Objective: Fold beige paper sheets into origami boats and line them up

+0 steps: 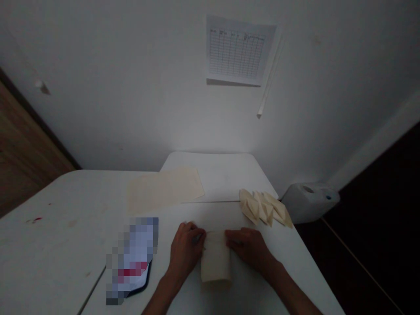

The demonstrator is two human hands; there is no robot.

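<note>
A folded rectangle of cream paper point(215, 258) lies upright on the white table point(59, 236) in front of me. My left hand point(186, 247) grips its upper left side, and a small grey item shows at those fingertips, too small to identify. My right hand point(246, 249) presses against its right edge, fingers bent over the fold. Just beyond my right hand lies an overlapping row of folded, pointed cream paper pieces point(264, 208). A flat unfolded cream sheet point(166, 190) rests farther ahead.
Left of my left hand lies a pixelated blue-and-white packet with a red band point(131, 258). A second white table point(216, 175) abuts the far end. A grey plastic box point(308, 201) stands beyond the right edge, above a dark floor. A printed grid chart point(239, 50) hangs on the wall.
</note>
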